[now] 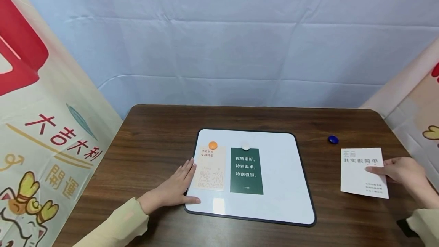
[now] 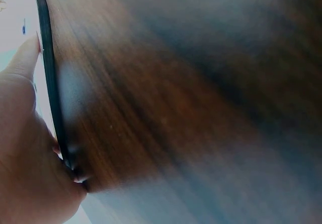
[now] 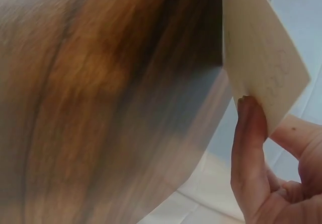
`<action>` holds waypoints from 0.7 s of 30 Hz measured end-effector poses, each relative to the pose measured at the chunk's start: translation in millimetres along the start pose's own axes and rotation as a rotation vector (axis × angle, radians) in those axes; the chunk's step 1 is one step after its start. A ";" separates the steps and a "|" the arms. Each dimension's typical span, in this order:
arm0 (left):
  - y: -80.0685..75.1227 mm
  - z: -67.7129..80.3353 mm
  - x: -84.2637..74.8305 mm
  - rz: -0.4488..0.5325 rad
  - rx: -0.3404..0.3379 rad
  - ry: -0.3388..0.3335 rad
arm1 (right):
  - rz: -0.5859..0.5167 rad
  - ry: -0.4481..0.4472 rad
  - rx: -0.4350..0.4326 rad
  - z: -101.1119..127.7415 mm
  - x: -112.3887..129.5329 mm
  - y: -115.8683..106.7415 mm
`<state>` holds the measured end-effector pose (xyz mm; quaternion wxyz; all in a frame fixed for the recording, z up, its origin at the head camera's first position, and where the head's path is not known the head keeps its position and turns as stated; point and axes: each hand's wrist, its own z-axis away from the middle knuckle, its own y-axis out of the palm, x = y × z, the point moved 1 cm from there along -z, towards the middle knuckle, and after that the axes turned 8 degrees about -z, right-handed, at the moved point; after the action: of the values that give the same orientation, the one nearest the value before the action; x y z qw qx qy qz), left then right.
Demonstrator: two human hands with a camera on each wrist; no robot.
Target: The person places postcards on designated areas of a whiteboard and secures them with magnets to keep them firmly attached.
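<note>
My left hand (image 1: pixel 175 186) rests with straight fingers on the left edge of a whiteboard (image 1: pixel 281 178) with a dark frame; its thumb lies over the lower left of the board. In the left wrist view the hand (image 2: pixel 30 133) is against the board's dark rim (image 2: pixel 49 58). At the right, my right hand (image 1: pixel 401 170) pinches a white printed card (image 1: pixel 360 178) by its right side, thumb on the front. The right wrist view shows the card's back (image 3: pixel 261 58) with a finger (image 3: pixel 250 148) behind it.
On the board, a cream card (image 1: pixel 210 169) sits below an orange magnet (image 1: pixel 213 145), and a green card (image 1: pixel 246 172) below a white magnet (image 1: pixel 245 146). A blue magnet (image 1: pixel 333 139) lies on the wooden table (image 1: pixel 161 132) between board and white card. Pale cloth (image 1: pixel 219 48) hangs behind.
</note>
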<state>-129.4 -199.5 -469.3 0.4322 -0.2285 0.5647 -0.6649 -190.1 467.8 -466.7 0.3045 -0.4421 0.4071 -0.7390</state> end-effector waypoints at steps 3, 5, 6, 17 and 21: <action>-2.0 1.3 -1.7 0.000 0.000 -0.003 | 0.018 0.006 -0.012 -15.0 -10.8 8.8; -3.6 2.3 -3.0 -0.002 0.001 -0.004 | 0.018 -0.004 -0.024 -17.9 -9.9 12.0; -4.5 2.8 -3.6 -0.002 0.000 -0.004 | 0.014 -0.005 -0.027 -17.4 -6.9 12.6; -6.0 3.3 -4.2 -0.004 -0.004 0.001 | 0.023 -0.096 -0.089 -7.8 23.2 18.7; -5.3 3.5 -4.0 -0.002 -0.002 -0.002 | 0.033 -0.160 -0.110 -17.4 16.2 25.8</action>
<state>-126.2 -198.1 -462.6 0.4317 -0.2301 0.5647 -0.6647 -210.3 448.0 -487.4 0.3234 -0.5092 0.4287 -0.6726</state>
